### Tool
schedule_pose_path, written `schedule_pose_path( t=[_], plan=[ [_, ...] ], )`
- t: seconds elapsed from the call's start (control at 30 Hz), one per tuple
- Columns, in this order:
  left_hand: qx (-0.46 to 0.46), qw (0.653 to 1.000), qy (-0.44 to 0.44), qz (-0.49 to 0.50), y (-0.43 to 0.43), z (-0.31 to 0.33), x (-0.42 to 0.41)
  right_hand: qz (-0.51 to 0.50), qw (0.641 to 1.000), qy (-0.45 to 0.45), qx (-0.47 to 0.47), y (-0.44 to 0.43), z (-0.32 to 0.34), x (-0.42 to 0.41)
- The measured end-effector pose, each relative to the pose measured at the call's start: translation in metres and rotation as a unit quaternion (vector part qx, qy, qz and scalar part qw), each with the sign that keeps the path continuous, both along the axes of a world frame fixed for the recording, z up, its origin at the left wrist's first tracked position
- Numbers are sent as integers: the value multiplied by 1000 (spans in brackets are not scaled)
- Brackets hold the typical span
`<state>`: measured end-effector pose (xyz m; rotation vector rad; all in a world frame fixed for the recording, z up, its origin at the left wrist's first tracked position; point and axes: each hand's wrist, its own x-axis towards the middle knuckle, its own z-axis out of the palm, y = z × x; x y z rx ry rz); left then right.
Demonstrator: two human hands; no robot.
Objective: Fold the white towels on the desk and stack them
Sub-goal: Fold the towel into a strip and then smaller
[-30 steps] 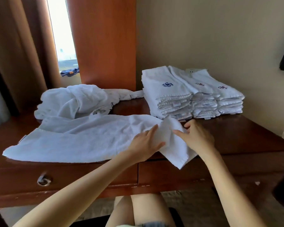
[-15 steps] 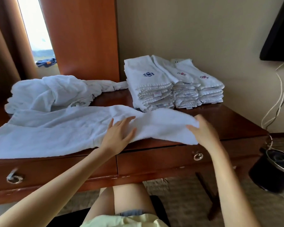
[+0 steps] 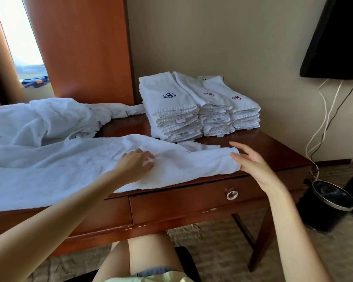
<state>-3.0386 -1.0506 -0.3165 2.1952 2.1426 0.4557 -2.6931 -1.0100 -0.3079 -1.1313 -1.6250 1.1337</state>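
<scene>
You are well into the job. Three stacks of folded towels [image 3: 192, 110] stand side by side at the back right of the desk [image 3: 273, 153], close to the wall, the left one topped with a blue emblem and the other two with red ones. What is left, by my reading, is the towel [image 3: 69, 171] spread lengthwise along the front of the desk, not yet folded, and the crumpled heap [image 3: 43, 119] behind it at the back left.

Your left hand [image 3: 136, 164] lies palm down on the spread towel near its middle. The fingers are loosely bent and gripping nothing that I can see. Your right hand [image 3: 251, 162] is released, fingers straight and spread, at the towel's right end. I judge you are flattening the towel before the first fold.

Some of this is hard to make out. The spread towel's left end runs off the edge of the view, so I cannot tell its full length. I cannot count the towels in the heap. I cannot tell whether your right hand touches the cloth or sits just beside it. The labels on the folded towels are too small to read.
</scene>
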Motion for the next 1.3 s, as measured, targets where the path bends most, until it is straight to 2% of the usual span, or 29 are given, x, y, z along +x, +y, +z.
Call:
schedule_pose_path(
  t=[0.1, 0.3, 0.37, 0.47, 0.57, 0.63, 0.73, 0.9, 0.97, 1.07, 1.2, 1.3],
  plan=[
    [13, 1000, 6, -6, 3, -5, 0, 13, 1000, 18, -2, 3, 1, -1],
    [27, 997, -73, 4, 5, -19, -2, 72, 990, -103, -68, 0, -1, 6],
    [16, 993, -117, 22, 11, -13, 1, 70, 992, -85, -68, -1, -3, 5],
    [56, 984, -169, 14, 18, -4, 0, 8, 999, -36, 6, 5, -6, 2],
    [115, 984, -139, -6, 15, -4, -1, -11, 999, 12, 28, 13, -9, -1],
    [87, 993, -78, -23, 14, -11, 0, 15, 997, -80, 19, 15, -11, -3],
    [23, 999, -45, -10, 19, -7, 0, 15, 976, -215, 30, 21, -12, 1],
    [82, 995, -5, -65, 37, 15, 21, -119, 964, -235, 47, 41, 2, 1],
    [98, 992, 6, -77, 47, 19, 37, -117, 960, -253, 0, 54, 4, -9],
    [69, 994, 62, -64, 62, 17, 58, -90, 943, -315, -53, 73, 4, -25],
    [59, 997, 39, -15, 75, 7, 66, -114, 909, -398, -54, 91, 2, -36],
    [117, 993, 27, 0, 81, 6, 67, -85, 922, -372, -69, 99, 5, -38]
  ],
)
